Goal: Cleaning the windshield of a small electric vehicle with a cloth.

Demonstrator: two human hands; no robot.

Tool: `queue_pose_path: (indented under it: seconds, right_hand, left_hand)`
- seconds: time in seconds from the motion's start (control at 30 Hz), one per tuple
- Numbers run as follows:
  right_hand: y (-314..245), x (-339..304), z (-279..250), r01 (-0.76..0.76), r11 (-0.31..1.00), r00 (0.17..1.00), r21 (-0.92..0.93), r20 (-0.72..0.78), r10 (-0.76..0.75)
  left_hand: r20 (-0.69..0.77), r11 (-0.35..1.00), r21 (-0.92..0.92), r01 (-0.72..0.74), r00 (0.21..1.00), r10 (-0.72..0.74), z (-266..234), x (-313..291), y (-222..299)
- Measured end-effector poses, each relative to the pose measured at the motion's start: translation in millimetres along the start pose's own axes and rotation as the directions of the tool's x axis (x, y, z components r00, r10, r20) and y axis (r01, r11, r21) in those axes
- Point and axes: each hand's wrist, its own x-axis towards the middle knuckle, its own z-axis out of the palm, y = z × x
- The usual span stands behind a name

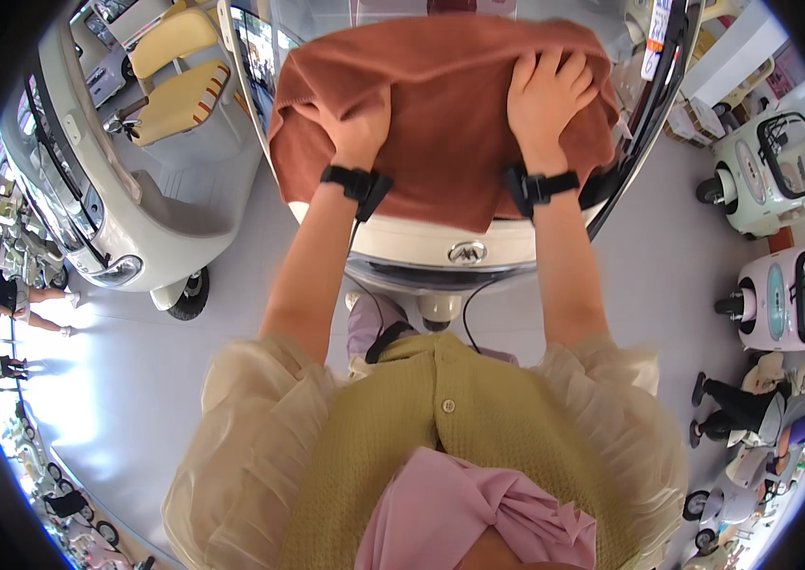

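A reddish-brown cloth (450,142) is spread over the front of a cream-coloured small vehicle (402,239), covering much of its windscreen. My left hand (362,131) is closed on a bunched fold at the cloth's left side; the fold hides most of its fingers. On the cloth's right part my right hand (547,104) lies flat with fingers spread, pressing on the fabric. Black straps with small devices circle both wrists. The cloth's lower edge hangs just above a round emblem (466,253) on the vehicle's nose.
To the left stands another pale small vehicle (174,228) with a yellow seat (182,95). More small vehicles (771,171) line the right side. A person in dark trousers (745,404) is at the lower right. Another person (13,293) is at the far left. Thin cables run down from my wrists.
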Motion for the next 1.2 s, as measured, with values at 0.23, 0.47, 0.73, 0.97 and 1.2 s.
queue_pose_path:
  seconds: [0.23,0.47,0.73,0.97,1.2]
  right_hand:
    - [-13.6,-92.2,-36.2,0.146,0.952,0.876,0.268,0.412,-0.251]
    - [18.0,-67.8,-49.9,0.387,0.75,0.668,0.536,0.398,-0.629]
    - [12.8,157.3,13.7,0.205,0.971,0.935,0.12,0.271,-0.23]
    - [-30.1,244.7,63.2,0.116,0.991,0.987,-0.067,0.118,-0.108]
    - [-70.4,185.8,44.7,0.46,0.888,0.888,0.024,-0.035,-0.459]
  left_hand:
    - [0.456,0.918,-0.33,0.222,0.889,-0.051,0.0,-62.8,-62.1]
    - [0.49,0.824,0.121,-0.553,0.755,0.435,-44.8,-38.5,-29.9]
    - [0.244,0.682,0.265,-0.682,0.731,0.637,18.2,185.1,25.5]
    - [0.22,0.731,0.338,-0.592,0.805,0.55,51.4,265.7,25.5]
    - [0.206,0.74,0.359,-0.568,0.822,0.531,63.1,269.8,13.5]
